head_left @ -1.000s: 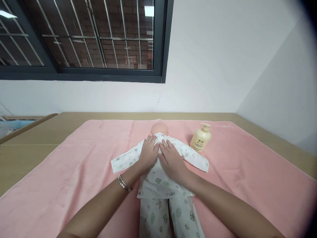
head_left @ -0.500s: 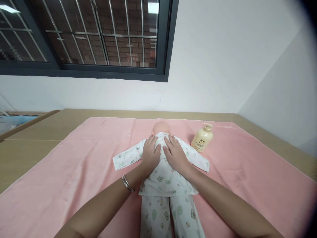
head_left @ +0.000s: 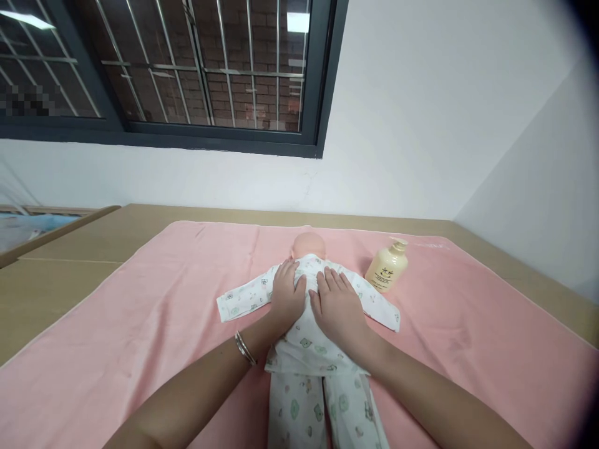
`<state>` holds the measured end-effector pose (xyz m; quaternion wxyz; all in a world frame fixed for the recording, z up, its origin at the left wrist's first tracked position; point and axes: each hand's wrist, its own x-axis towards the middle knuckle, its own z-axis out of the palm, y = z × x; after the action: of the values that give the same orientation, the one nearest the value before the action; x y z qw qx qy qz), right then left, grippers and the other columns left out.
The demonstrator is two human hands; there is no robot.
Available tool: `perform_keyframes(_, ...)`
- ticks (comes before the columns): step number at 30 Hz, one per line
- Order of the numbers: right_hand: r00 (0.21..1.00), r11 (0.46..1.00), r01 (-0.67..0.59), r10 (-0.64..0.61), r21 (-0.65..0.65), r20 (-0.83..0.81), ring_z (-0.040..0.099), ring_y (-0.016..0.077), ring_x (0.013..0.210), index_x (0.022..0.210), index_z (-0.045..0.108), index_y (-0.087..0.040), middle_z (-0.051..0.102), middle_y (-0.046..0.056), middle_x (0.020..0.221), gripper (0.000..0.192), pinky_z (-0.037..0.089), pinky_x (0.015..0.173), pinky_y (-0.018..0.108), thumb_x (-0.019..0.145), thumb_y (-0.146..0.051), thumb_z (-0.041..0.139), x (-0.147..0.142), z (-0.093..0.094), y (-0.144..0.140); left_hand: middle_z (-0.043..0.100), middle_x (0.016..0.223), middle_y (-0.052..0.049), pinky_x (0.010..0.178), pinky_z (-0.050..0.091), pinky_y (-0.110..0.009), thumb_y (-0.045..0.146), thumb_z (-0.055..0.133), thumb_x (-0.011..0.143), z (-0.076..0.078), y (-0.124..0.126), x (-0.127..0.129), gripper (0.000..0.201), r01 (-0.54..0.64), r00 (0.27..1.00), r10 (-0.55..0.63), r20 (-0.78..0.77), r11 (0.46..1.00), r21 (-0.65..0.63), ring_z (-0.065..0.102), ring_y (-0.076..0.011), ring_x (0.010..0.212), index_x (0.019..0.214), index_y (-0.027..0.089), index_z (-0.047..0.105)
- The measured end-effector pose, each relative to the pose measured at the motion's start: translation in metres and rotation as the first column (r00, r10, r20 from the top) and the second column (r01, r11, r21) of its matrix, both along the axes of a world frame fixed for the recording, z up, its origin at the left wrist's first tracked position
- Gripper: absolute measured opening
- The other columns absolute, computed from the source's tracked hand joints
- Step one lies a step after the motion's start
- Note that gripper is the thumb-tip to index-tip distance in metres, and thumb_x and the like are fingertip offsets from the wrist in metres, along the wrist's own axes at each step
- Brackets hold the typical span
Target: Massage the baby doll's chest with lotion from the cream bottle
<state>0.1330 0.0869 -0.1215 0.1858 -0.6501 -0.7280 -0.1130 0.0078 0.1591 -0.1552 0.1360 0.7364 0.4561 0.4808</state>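
A baby doll [head_left: 309, 245] lies on a pink sheet [head_left: 178, 349], its bald head toward the wall and no face showing. It wears a white patterned top [head_left: 309, 346] and matching trousers [head_left: 299, 411], with both sleeves spread out sideways. My left hand [head_left: 287, 293] rests flat on the left part of the doll's upper back, fingers stretched toward its head. On the right part of the back lies my right hand [head_left: 339, 305], flat, with its thumb apart. Neither hand grips anything. A cream pump bottle [head_left: 386, 267] stands just beyond the right sleeve.
The pink sheet covers most of a wooden surface [head_left: 65, 274] with a raised edge at the left. Behind it rises a white wall [head_left: 397, 125] with a dark-framed, barred window [head_left: 219, 140]. Something pale blue [head_left: 37, 224] shows past the left edge.
My right hand has slid slightly down the doll's back, its fingers now closer together. My left hand stays in about the same spot. The whole view has shifted a little.
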Motion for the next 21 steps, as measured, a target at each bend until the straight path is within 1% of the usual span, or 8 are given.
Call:
perform_keyframes(3,1.000,1.000,0.000,0.000,0.021,0.026,0.040,0.0301,0.130,0.130,0.051,-0.007,0.049,0.019,0.137,0.049,0.024,0.111,0.048,0.097,-0.035,0.028,0.001,0.003,-0.001,0.055,0.128,-0.013,0.107,0.035,-0.050,0.023,0.044,0.086,0.003,-0.003,-0.001,0.039,0.006,0.999,-0.006,0.034,1.000,-0.016,0.047,-0.0270,0.124,0.125,0.015,0.049)
perform_keyframes(6,1.000,0.998,-0.026,0.026,0.055,0.013,0.036,0.0294,0.133,0.130,0.051,-0.009,0.045,0.017,0.141,0.047,0.022,0.112,0.049,0.097,-0.034,0.029,0.003,0.007,-0.001,0.054,0.129,-0.013,0.106,0.035,-0.050,0.020,0.044,0.084,0.007,-0.006,-0.001,0.043,0.020,0.999,-0.018,0.051,0.999,-0.035,0.046,-0.0278,0.124,0.127,0.015,0.047)
perform_keyframes(11,0.988,0.980,-0.130,0.141,0.151,-0.063,0.023,0.0274,0.140,0.140,0.038,-0.010,0.034,0.015,0.148,0.049,0.018,0.114,0.052,0.095,-0.031,0.033,0.003,0.018,-0.006,0.054,0.129,-0.013,0.107,0.034,-0.049,0.016,0.041,0.081,0.006,-0.006,-0.001,0.046,0.027,0.999,-0.025,0.042,0.999,-0.029,0.045,-0.0267,0.125,0.127,0.015,0.047)
perform_keyframes(13,0.979,0.969,-0.144,0.169,0.200,-0.113,0.017,0.0276,0.142,0.143,0.033,-0.012,0.026,0.014,0.152,0.052,0.019,0.113,0.054,0.095,-0.030,0.033,0.004,0.020,-0.007,0.053,0.130,-0.012,0.108,0.033,-0.049,0.017,0.041,0.081,0.004,-0.005,-0.001,0.046,0.029,0.999,-0.029,0.034,0.999,-0.025,0.044,-0.0266,0.126,0.127,0.015,0.047)
perform_keyframes(15,0.972,0.966,-0.137,0.173,0.219,-0.157,0.010,0.0281,0.143,0.145,0.029,-0.012,0.019,0.014,0.154,0.054,0.019,0.112,0.055,0.094,-0.031,0.034,0.006,0.018,-0.005,0.052,0.132,-0.012,0.108,0.033,-0.048,0.020,0.040,0.084,0.004,-0.005,-0.001,0.045,0.030,0.999,-0.029,0.045,0.999,-0.017,0.044,-0.0259,0.126,0.128,0.016,0.046)
perform_keyframes(17,0.967,0.976,-0.153,0.180,0.157,-0.179,0.008,0.0280,0.144,0.145,0.029,-0.012,0.019,0.013,0.154,0.055,0.019,0.113,0.055,0.095,-0.033,0.034,0.006,0.011,0.000,0.052,0.132,-0.013,0.108,0.034,-0.047,0.024,0.037,0.089,0.005,-0.007,-0.001,0.041,0.028,0.997,-0.027,0.069,1.000,-0.012,0.044,-0.0250,0.126,0.128,0.016,0.046)
perform_keyframes(20,0.960,0.977,-0.213,0.207,-0.014,-0.191,0.013,0.0268,0.143,0.143,0.034,-0.013,0.027,0.013,0.152,0.052,0.018,0.114,0.052,0.096,-0.035,0.032,0.007,0.000,0.008,0.054,0.130,-0.013,0.107,0.035,-0.046,0.028,0.032,0.093,0.007,-0.009,-0.001,0.038,0.026,0.995,-0.025,0.099,1.000,-0.007,0.045,-0.0243,0.125,0.126,0.016,0.047)
perform_keyframes(21,0.957,0.972,-0.229,0.215,-0.051,-0.196,0.015,0.0265,0.143,0.143,0.036,-0.013,0.028,0.012,0.151,0.052,0.017,0.114,0.052,0.096,-0.036,0.032,0.007,-0.001,0.009,0.054,0.129,-0.013,0.107,0.035,-0.045,0.029,0.032,0.094,0.008,-0.009,-0.001,0.038,0.027,0.994,-0.026,0.102,1.000,-0.005,0.045,-0.0243,0.125,0.126,0.016,0.048)
